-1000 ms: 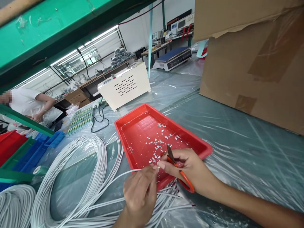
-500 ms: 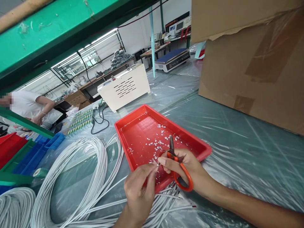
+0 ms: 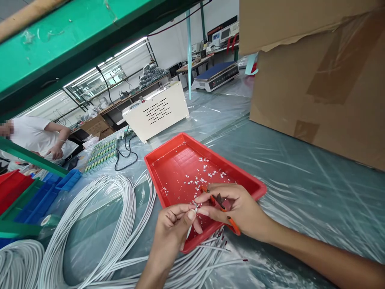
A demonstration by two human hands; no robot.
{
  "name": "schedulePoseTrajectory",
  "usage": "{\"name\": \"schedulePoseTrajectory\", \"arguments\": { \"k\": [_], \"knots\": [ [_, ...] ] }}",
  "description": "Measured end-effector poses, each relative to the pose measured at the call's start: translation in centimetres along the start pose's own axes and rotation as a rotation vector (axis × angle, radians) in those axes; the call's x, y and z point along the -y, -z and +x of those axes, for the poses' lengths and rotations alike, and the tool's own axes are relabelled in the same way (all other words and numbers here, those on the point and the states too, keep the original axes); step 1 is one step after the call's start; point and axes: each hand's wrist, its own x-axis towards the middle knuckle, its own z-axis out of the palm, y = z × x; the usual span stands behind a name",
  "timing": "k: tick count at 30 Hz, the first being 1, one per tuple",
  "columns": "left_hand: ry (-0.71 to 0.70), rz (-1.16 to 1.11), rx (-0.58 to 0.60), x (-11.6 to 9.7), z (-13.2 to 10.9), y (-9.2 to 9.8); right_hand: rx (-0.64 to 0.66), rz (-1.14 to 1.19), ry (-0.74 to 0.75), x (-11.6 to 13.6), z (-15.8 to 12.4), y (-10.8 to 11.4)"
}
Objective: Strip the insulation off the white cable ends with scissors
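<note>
My left hand [image 3: 176, 226] pinches a white cable [image 3: 189, 231] near its end, over the near edge of a red tray [image 3: 168, 170]. My right hand [image 3: 245, 208] keeps a pair of orange-handled scissors [image 3: 234, 226] in its palm. Its thumb and forefinger close at the cable's tip, almost touching the left fingertips. Small white scraps [image 3: 203, 176] lie scattered across the tray floor. Below the tray, a bundle of white cables [image 3: 207, 251] spreads out, several with dark red ends. A large coil of white cable [image 3: 124, 204] rests to the left.
A cream metal box [image 3: 158, 112] stands behind the tray, a large carton [image 3: 300, 84] at right. Green circuit boards [image 3: 102, 154] and blue bins [image 3: 39, 200] are at left. A green beam [image 3: 75, 32] crosses overhead. A co-worker [image 3: 39, 134] is at far left.
The scissors have turned in my right hand, their blades now lower and nearer the palm. My left hand has rolled so its thumb and the pinched cable show. The co-worker's hand has shifted.
</note>
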Motion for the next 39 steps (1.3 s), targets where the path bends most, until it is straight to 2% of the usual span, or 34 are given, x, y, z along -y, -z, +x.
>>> {"name": "schedulePoseTrajectory", "arguments": {
  "k": [3, 9, 16, 20, 35, 37, 39],
  "knots": [
    [0.011, -0.009, 0.041, -0.2, -0.1, 0.0, 0.029, 0.005, -0.03, 0.0, 0.0, 0.0],
    [0.012, 0.025, 0.099, -0.4, 0.1, 0.2, 0.123, 0.323, -0.285, 0.2, -0.1, -0.2],
    [-0.023, 0.032, 0.18, 0.0, 0.3, 0.5, 0.171, 0.517, -0.441, 0.1, 0.0, -0.1],
    [-0.047, 0.029, 0.184, 0.3, 0.5, 0.5, 0.19, 0.559, -0.44, 0.4, 0.1, -0.1],
    [-0.143, 0.223, 0.032, -0.1, 0.1, 0.0, 0.298, 0.512, -0.366, 1.0, 0.3, 0.2],
    [-0.168, 0.233, 0.003, 0.0, 0.1, 0.0, 0.262, 0.507, -0.376, 0.9, 0.3, 0.3],
    [-0.207, 0.251, -0.029, 0.0, 0.0, -0.1, 0.162, 0.482, -0.379, 0.5, 0.4, 0.3]
  ]
}}
